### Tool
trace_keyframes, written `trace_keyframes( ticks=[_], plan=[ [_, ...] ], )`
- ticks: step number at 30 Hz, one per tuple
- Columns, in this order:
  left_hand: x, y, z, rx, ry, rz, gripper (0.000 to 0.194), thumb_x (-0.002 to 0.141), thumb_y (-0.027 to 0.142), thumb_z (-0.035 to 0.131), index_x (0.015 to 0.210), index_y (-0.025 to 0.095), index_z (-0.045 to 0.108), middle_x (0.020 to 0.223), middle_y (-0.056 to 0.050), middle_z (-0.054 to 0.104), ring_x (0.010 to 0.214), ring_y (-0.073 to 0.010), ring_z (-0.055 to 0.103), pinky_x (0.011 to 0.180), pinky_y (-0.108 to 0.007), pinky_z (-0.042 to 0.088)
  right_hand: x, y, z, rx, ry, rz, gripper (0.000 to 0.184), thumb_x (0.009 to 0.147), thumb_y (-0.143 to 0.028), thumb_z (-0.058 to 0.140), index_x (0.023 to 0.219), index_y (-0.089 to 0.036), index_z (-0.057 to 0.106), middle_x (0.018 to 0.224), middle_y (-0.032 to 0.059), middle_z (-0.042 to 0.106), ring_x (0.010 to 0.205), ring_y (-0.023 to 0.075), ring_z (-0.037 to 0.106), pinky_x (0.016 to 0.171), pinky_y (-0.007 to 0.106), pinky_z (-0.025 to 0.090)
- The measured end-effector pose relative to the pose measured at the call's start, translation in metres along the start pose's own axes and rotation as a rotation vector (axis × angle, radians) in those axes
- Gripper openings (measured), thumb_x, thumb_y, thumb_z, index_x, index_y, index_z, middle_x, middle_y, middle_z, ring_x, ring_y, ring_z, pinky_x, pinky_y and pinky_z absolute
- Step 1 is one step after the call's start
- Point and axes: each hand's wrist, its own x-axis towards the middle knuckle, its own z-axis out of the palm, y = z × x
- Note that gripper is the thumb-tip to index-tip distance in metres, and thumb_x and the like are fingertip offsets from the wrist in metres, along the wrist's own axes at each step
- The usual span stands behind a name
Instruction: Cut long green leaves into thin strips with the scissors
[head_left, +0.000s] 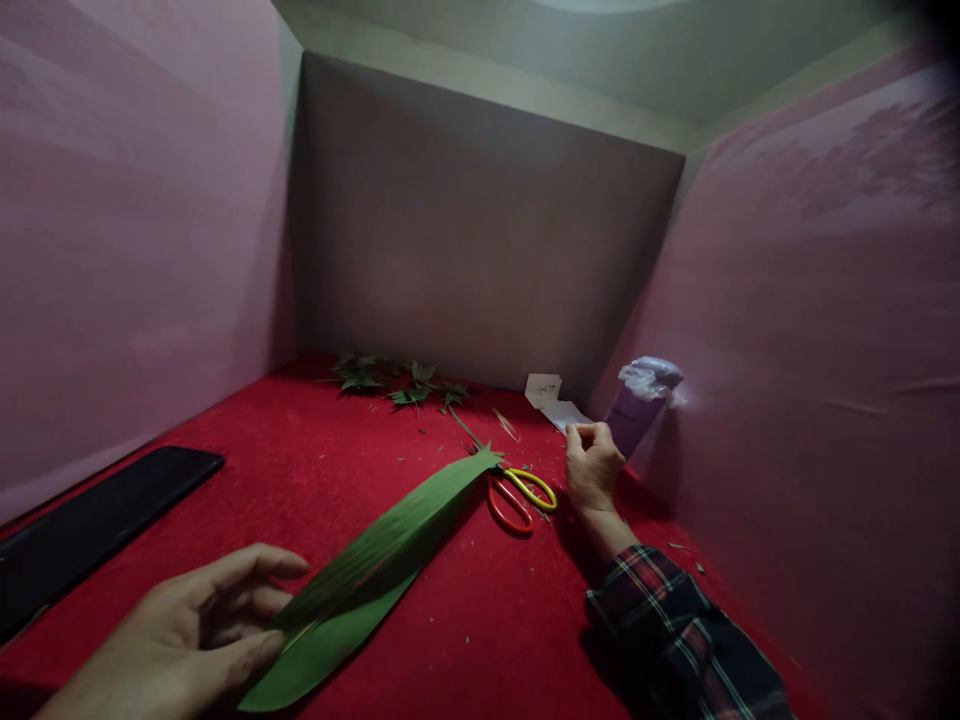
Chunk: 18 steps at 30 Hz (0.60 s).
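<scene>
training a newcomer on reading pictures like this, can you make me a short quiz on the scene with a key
1. Multiple choice: the scissors have handles of which colours?
A) both black
B) one red, one yellow
C) one blue, one white

2. Short answer: which of the person's hands is nearer the long green leaf?

3. True or false: the leafy sprigs lie farther back than the scissors.

Key
1. B
2. The left hand, beside the near end of the leaf.
3. True; they lie towards the back wall.
</scene>
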Motion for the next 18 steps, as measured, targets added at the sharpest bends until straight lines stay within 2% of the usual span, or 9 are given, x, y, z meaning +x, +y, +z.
trace_keyframes(
  ticks=[3,7,11,15,17,18],
  plan=[
    [0.0,0.011,0.003,-0.119,-0.036,-0.098,0.041,0.044,0.026,0.075,0.082,0.021,0.061,0.062,0.0,0.062,0.052,-0.0167,0.058,0.046,-0.024,0.044,-0.006,-0.009,0.0,0.056,-0.055,-0.044,0.018,0.079,-0.033,0.05,0.071,-0.017,0.053,0.061,0.0021,0.058,0.055,0.0169,0.054,0.059,0.027,0.04],
    [0.002,0.036,0.014,-0.208,-0.009,-0.104,0.043,0.039,0.02,0.079,0.079,0.019,0.062,0.059,0.003,0.06,0.047,-0.0122,0.056,0.043,-0.02,0.043,-0.018,-0.027,0.0,0.162,-0.175,-0.133,0.017,0.082,-0.032,0.05,0.074,-0.018,0.054,0.064,0.0005,0.058,0.056,0.0146,0.055,0.059,0.025,0.043],
    [0.01,0.07,0.027,-0.324,-0.013,0.014,0.045,0.042,0.021,0.08,0.082,0.019,0.061,0.068,0.001,0.066,0.06,-0.0134,0.062,0.055,-0.02,0.049,-0.027,-0.038,-0.002,0.227,-0.25,-0.183,0.016,0.084,-0.031,0.049,0.077,-0.018,0.054,0.064,-0.0009,0.057,0.056,0.013,0.054,0.059,0.024,0.044],
    [0.022,0.105,0.043,-0.357,0.012,0.241,0.046,0.047,0.02,0.079,0.088,0.017,0.059,0.076,-0.002,0.068,0.068,-0.0137,0.063,0.062,-0.02,0.05,-0.029,-0.037,-0.002,0.236,-0.276,-0.197,0.014,0.084,-0.029,0.048,0.078,-0.018,0.054,0.064,-0.0005,0.056,0.058,0.014,0.054,0.059,0.025,0.043],
    [0.03,0.113,0.056,-0.413,0.027,0.323,0.045,0.049,0.019,0.078,0.089,0.016,0.057,0.076,-0.002,0.067,0.069,-0.013,0.063,0.064,-0.02,0.049,-0.029,-0.036,-0.001,0.231,-0.287,-0.203,0.014,0.084,-0.028,0.048,0.076,-0.019,0.054,0.064,-0.0004,0.056,0.058,0.0144,0.053,0.06,0.026,0.043],
    [0.033,0.112,0.063,-0.44,-0.008,0.325,0.045,0.05,0.018,0.077,0.089,0.015,0.056,0.077,-0.002,0.067,0.069,-0.0131,0.063,0.064,-0.021,0.05,-0.029,-0.036,-0.001,0.227,-0.295,-0.207,0.014,0.084,-0.028,0.048,0.075,-0.019,0.054,0.064,-0.0003,0.056,0.058,0.0144,0.053,0.059,0.026,0.042]
  ],
)
